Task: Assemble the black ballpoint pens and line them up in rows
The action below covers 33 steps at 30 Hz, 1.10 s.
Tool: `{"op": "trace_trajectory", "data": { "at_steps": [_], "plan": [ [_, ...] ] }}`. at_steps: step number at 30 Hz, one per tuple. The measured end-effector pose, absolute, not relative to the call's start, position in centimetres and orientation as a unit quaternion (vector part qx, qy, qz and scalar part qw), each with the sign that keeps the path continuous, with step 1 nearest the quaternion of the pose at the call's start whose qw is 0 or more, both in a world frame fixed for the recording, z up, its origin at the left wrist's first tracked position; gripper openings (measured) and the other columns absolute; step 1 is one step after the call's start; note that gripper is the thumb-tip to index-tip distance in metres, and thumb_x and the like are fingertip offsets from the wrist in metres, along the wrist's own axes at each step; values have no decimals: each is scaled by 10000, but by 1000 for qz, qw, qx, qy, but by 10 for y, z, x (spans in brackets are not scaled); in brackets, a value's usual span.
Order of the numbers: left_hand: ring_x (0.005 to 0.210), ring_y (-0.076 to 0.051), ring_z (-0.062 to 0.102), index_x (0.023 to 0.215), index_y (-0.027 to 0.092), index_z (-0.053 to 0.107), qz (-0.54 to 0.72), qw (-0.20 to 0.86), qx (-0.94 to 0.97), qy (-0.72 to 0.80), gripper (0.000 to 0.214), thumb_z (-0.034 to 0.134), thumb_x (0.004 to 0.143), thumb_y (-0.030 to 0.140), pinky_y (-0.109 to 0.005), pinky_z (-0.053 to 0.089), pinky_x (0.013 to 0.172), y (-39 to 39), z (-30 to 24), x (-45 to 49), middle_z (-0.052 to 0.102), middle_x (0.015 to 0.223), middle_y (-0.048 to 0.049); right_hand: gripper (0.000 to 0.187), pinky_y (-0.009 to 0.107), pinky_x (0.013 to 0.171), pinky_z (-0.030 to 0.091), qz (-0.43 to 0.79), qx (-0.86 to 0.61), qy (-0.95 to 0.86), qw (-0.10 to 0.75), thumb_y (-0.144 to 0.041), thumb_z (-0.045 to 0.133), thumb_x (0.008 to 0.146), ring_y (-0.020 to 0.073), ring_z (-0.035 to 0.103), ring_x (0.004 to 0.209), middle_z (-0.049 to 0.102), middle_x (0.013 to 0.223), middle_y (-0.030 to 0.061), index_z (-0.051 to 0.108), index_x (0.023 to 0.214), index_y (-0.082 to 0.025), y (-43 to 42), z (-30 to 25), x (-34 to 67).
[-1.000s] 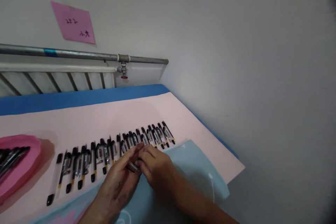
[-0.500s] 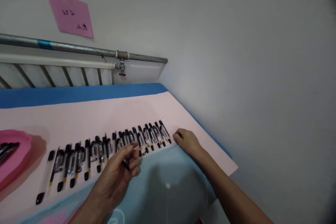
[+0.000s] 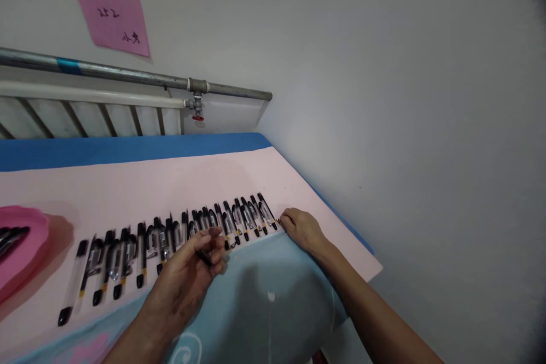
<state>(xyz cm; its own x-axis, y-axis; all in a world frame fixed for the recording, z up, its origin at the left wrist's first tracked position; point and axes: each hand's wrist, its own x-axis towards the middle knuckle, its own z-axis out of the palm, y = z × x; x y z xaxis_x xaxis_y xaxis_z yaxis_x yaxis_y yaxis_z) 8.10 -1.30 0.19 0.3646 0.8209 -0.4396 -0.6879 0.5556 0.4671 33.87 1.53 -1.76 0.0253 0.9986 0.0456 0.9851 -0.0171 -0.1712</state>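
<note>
Many pens with clear barrels and black ends lie side by side in a slanting row; one pen (image 3: 72, 283) is at its left end. Loose clear pieces with black caps (image 3: 114, 261) lie among them. My left hand (image 3: 187, 273) is palm up over the near side of the row, fingers curled round a short black pen part (image 3: 203, 257), most of which is hidden. At the right end of the row, my right hand (image 3: 303, 230) rests closed on the table edge. A small dark tip pokes out by its fingertips; what it belongs to is hidden.
To the left stands a pink dish (image 3: 25, 250) with black pens or pen parts in it. A light blue cloth (image 3: 264, 307) hangs over the table's front edge. Behind the pink tabletop (image 3: 140, 187) run a radiator and a metal pipe (image 3: 132, 77). The wall borders the right side.
The view has shifted slightly. My left hand has turned a little, so more of the black part shows. A small tip now shows at my right fingertips.
</note>
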Motion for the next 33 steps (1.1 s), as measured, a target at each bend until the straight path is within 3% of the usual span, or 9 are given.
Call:
{"op": "trace_trajectory", "data": {
  "at_steps": [5,15,19,22,26,28,33],
  "plan": [
    [577,-100,459,812,96,622,466,816,106,325,136,539,729,165,-240,434,518,-12,-2,80,530,736,-62,246,213,659,353,76,-701,-698,125,-226,392,809,138,560,779,652,898,20,629,877,-207,15,-20,342],
    [552,-102,476,799,88,616,476,803,103,344,126,516,730,125,-237,444,503,-9,-1,81,547,714,-67,204,229,647,368,78,-694,-701,146,-223,435,778,141,556,755,649,859,11,634,819,-219,13,-24,343],
    [589,-114,519,811,88,620,476,803,110,341,129,522,736,121,-251,467,557,-10,-2,83,571,724,-77,208,244,667,396,97,-691,-668,258,-236,424,785,149,555,736,639,797,30,624,782,-184,9,-21,340],
    [726,-169,581,824,92,629,473,806,124,333,144,527,750,164,-287,485,642,-13,-3,87,615,823,-118,203,242,660,413,148,-659,-651,346,-243,430,798,144,556,721,629,766,32,619,795,-166,-7,-8,317],
    [1019,-250,535,859,107,645,481,802,159,318,193,561,735,230,-335,450,830,-22,0,95,618,1010,-140,150,224,686,407,252,-540,-728,340,-201,495,784,124,556,742,629,795,15,630,847,-182,-37,13,261],
    [1069,-250,507,886,115,652,478,802,178,310,218,576,721,236,-334,415,889,-27,0,98,613,1049,-126,159,226,709,403,286,-500,-746,335,-174,531,758,127,543,785,621,854,18,621,888,-186,-47,18,236],
    [1098,-230,491,936,145,650,471,806,200,297,262,593,717,277,-322,373,931,-32,-4,104,600,1105,-106,120,215,657,393,294,-500,-744,332,-111,543,701,117,519,720,601,772,2,608,785,-167,-50,17,216]
  ]
}}
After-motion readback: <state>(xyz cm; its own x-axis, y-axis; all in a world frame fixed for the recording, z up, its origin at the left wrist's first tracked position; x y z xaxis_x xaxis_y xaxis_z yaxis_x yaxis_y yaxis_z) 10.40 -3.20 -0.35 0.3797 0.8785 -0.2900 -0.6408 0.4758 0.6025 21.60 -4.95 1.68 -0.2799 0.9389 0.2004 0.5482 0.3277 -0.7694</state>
